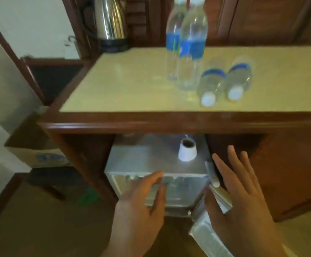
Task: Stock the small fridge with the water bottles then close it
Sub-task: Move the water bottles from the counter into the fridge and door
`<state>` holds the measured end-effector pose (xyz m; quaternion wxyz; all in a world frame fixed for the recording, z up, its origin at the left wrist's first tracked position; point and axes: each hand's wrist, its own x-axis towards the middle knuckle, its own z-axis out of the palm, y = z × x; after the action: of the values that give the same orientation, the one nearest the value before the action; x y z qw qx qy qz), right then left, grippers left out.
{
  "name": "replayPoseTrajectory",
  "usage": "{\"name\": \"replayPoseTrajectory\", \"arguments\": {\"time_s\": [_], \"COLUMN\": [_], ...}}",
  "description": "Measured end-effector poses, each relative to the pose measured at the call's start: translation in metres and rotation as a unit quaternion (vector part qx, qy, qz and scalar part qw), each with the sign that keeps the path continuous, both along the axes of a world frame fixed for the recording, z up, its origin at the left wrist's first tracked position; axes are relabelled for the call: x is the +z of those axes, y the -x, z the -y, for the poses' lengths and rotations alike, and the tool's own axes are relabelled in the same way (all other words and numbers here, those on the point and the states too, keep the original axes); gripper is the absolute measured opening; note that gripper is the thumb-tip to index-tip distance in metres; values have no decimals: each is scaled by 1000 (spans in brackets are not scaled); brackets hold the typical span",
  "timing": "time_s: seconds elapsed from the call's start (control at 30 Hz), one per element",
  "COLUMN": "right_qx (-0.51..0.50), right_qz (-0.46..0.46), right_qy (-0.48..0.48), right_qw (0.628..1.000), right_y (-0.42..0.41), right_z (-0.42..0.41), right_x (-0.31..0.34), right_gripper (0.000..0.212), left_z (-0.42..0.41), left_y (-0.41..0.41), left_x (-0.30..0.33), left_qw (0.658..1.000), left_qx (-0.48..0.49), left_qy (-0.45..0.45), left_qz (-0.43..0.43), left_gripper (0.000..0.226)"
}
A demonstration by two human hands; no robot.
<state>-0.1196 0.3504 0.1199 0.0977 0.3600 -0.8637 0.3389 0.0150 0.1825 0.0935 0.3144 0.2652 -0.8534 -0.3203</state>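
Note:
A small silver fridge [143, 160] sits in the recess under a wooden cabinet. Its door [204, 236] hangs open to the right. My left hand [141, 203] hovers in front of the open fridge mouth, fingers apart and empty. My right hand [243, 199] is spread open beside the door's top edge, holding nothing. On the beige cabinet top [125, 80] two tall water bottles [191, 45] with blue labels stand upright, and two small bottles [225, 82] lie on their sides beside them, caps toward me. The fridge's inside is blurred.
A white cup [187, 150] stands on the fridge's top. A steel kettle [111, 23] is at the back left of the cabinet top. A cardboard box [37, 154] sits low on the left, by a wall.

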Motion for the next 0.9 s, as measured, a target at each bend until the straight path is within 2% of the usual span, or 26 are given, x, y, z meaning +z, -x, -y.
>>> {"name": "replayPoseTrajectory", "arguments": {"time_s": [0.17, 0.23, 0.3, 0.47, 0.6, 0.77, 0.9], "right_qx": [6, 8, 10, 13, -7, -54, -97], "right_qz": [-61, -67, -33, 5, 39, 70, 81], "right_qy": [14, -22, -41, -91, -84, -24, -41], "right_qw": [998, 998, 999, 996, 996, 996, 991], "right_y": [-26, -25, -19, 7, 30, 83, 130], "right_z": [-26, -30, -29, 4, 57, 140, 194], "right_x": [138, 178, 210, 246, 254, 285, 293], "right_gripper": [75, 81, 79, 61, 58, 62, 64], "left_z": [1, 1, 2, 26, 72, 155, 197], "left_y": [-27, -27, -19, 28, 91, 179, 246], "left_x": [156, 197, 228, 277, 301, 322, 327], "left_qw": [986, 982, 984, 992, 994, 992, 969], "left_qx": [31, 40, 33, -7, -44, -88, -179], "left_qy": [86, 81, 71, 23, 35, 87, 108], "left_qz": [-142, -163, -159, -125, -98, 19, 132], "left_gripper": [22, 20, 23, 24, 27, 45, 59]}}
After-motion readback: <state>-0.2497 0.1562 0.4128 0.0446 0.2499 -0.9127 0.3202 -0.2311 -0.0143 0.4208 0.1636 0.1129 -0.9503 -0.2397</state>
